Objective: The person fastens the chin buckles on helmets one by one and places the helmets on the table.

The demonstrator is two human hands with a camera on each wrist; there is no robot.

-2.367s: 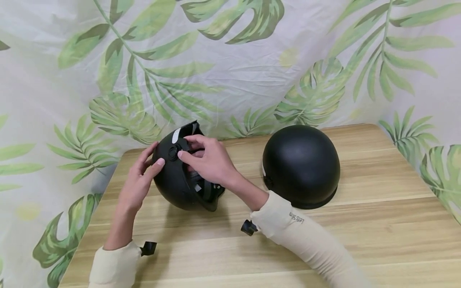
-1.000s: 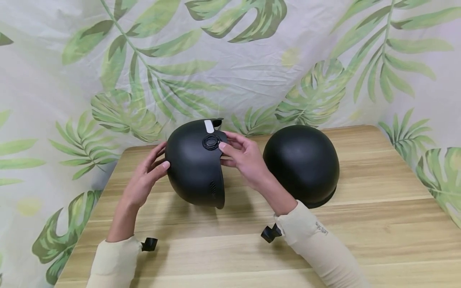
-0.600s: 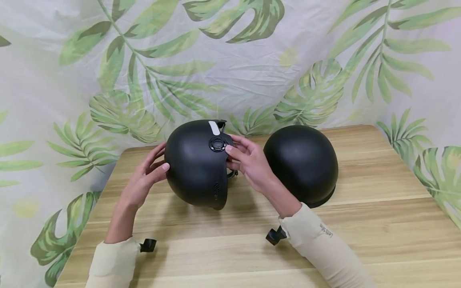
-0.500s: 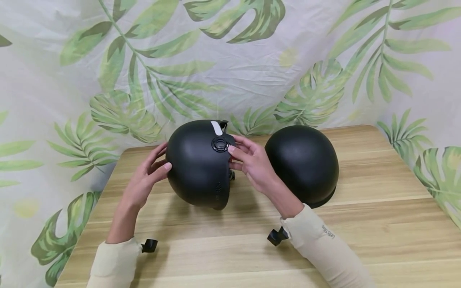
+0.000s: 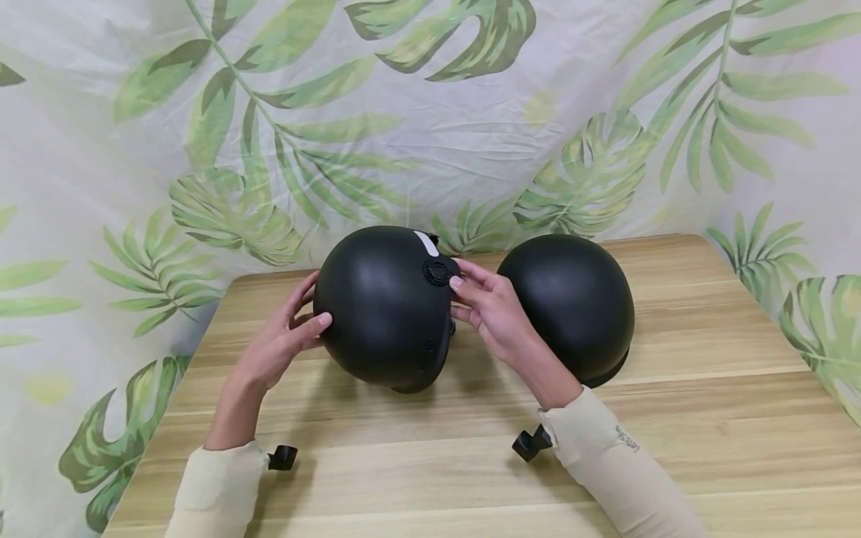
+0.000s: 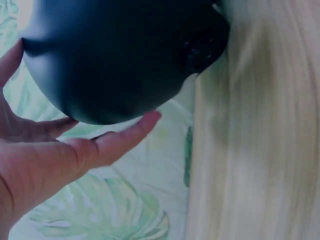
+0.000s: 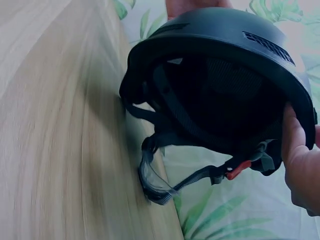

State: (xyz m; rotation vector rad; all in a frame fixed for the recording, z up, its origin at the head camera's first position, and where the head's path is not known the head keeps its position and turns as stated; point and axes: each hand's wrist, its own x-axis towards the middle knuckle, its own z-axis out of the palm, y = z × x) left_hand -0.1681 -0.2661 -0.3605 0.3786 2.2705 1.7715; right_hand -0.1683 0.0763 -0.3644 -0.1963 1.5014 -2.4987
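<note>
A matte black helmet (image 5: 377,299) is tipped on its side above the table, its rounded crown toward the left. My left hand (image 5: 285,336) holds the crown, thumb on the near side and fingers on the far side. At the ear side, my right hand (image 5: 494,310) pinches the rim just beside a round vent (image 5: 439,271); a white strip (image 5: 426,243) lies above the vent. The right wrist view looks into the helmet's hollow, where a chin strap (image 7: 200,175) with a red buckle tab (image 7: 238,170) hangs down. That hand's fingers reach inside the rim there.
Close behind the right hand, a second black helmet (image 5: 572,306) stands crown up on the wooden table (image 5: 713,418). A leaf-patterned cloth (image 5: 471,127) hangs behind the table. Small black cameras (image 5: 531,442) stick out from both sleeves.
The held helmet has turned, so its opening, earlier visible from above, now faces away to the right. It has shifted right, and the right hand has moved right with the rim.
</note>
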